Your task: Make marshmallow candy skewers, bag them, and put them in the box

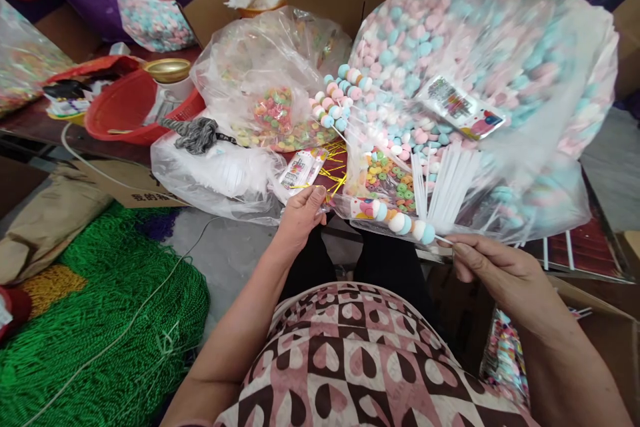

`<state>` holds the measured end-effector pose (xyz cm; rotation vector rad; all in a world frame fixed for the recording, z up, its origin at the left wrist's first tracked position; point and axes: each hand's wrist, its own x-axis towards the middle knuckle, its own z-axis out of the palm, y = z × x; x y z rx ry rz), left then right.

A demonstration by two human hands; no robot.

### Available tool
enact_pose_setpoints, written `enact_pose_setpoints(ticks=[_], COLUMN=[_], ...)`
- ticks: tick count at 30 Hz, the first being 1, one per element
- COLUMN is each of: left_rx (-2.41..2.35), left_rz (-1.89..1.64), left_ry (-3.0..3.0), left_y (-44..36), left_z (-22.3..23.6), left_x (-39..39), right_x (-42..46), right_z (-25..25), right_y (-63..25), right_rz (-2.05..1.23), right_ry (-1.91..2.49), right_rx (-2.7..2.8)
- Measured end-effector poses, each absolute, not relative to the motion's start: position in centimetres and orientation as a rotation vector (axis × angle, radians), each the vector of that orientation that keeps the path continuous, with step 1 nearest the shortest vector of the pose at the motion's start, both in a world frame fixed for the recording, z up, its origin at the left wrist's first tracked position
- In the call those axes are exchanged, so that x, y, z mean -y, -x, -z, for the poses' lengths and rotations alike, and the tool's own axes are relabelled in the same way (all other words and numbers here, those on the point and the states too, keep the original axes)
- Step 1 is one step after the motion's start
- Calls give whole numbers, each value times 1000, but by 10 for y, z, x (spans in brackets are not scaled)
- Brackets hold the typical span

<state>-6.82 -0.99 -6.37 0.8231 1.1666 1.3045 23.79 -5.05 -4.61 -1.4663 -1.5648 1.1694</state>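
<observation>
R hand (503, 271) pinching blue-white marshmallow-ball skewer (404, 223) | L hand (301, 215) pinching, prob. printed plastic pouch (362, 207), skewer's left | likely bagging; nxt needs alignment

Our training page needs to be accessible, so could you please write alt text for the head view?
A person's right hand holds a candy skewer by its stick, while the left hand seems to pinch a wrapper at the other end. Beyond lie bagged pastel candy, white sticks and yellow ties.
</observation>
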Motion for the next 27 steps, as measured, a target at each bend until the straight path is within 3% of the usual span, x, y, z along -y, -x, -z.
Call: enact_pose_setpoints(ticks=[4, 11, 27], left_rx=[-1186, -1225, -1267], left_rz=[-1324, -1247, -1191], left_ry=[-849, -951, -1035], left_y=[71, 73, 80], left_z=[62, 63, 61], left_x=[9, 11, 14], right_x=[52, 50, 51], right_z=[46, 46, 51], right_y=[-238, -235, -235], right_rz=[-1259, -1097, -1085], right_ry=[1444, 1450, 1474], right_rx=[1539, 1631, 1564])
